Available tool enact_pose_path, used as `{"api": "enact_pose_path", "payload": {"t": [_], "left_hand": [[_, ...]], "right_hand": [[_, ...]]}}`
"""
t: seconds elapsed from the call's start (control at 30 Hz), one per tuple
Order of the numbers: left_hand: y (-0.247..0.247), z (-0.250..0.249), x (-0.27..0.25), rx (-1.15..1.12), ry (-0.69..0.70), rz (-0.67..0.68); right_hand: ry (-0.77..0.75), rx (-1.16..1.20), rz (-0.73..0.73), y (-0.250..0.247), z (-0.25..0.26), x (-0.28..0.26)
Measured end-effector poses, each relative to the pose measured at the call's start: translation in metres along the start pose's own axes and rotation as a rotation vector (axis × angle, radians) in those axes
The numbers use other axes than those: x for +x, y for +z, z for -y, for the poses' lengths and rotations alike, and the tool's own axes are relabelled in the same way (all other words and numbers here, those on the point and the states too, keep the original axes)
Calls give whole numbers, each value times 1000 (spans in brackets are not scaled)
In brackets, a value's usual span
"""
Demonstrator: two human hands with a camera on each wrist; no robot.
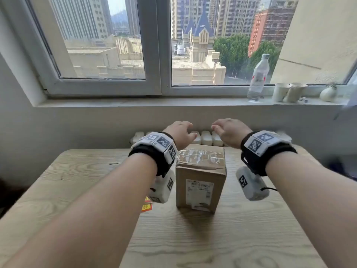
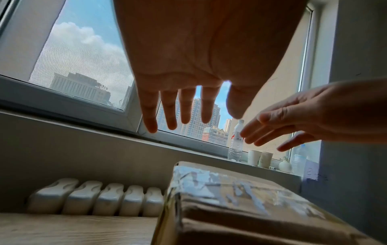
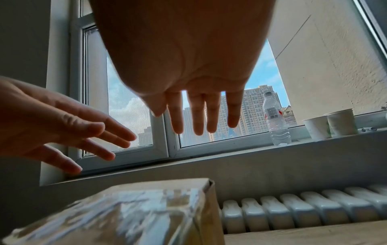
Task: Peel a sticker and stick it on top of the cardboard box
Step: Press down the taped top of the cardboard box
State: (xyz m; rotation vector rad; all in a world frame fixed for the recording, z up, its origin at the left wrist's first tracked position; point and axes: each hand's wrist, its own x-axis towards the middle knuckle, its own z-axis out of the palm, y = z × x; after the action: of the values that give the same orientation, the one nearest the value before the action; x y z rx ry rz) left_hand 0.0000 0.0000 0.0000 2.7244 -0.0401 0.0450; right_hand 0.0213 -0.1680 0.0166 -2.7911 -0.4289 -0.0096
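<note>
A brown cardboard box [image 1: 201, 177] stands upright on the wooden table [image 1: 81, 171], its top sealed with shiny clear tape [image 2: 220, 184] and a white label on its front. The box [image 3: 146, 213] fills the lower left of the right wrist view. My left hand [image 1: 180, 132] and right hand [image 1: 229, 132] hover above and beyond the box, palms down, fingers straight and spread, holding nothing. The left fingers [image 2: 169, 114] and the right fingers [image 3: 196, 116] show against the window. Red and yellow stickers [image 1: 147, 205] peek out on the table left of the box, partly hidden under my left wrist.
A white radiator [image 1: 204, 138] runs along the wall behind the table. On the windowsill [image 1: 135, 102] at the right stand a clear water bottle [image 1: 257, 78], two paper cups [image 1: 289, 92] and a small white vase [image 1: 328, 92].
</note>
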Motion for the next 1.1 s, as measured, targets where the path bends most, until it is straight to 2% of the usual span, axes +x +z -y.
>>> {"api": "enact_pose_path", "payload": {"t": [0.27,0.4,0.6,0.77,0.93,1.1], "left_hand": [[28,12,-1,85,90,47],[43,18,-2,69,79,66],[52,26,-12,-28,53,37],[56,21,-45,-135,25,-21],[46,21,-92,-371,-51,104],[53,31,-147,-560,-54,155]], "right_hand": [[-60,-26,11,37,-6,-9],[-81,-27,14,48,-12,-14],[-60,-71,184,53,-10,-31],[-75,-83,76,62,-3,-61],[-76,-1,44,52,3,-111],[-93,13,91,43,14,-160]]}}
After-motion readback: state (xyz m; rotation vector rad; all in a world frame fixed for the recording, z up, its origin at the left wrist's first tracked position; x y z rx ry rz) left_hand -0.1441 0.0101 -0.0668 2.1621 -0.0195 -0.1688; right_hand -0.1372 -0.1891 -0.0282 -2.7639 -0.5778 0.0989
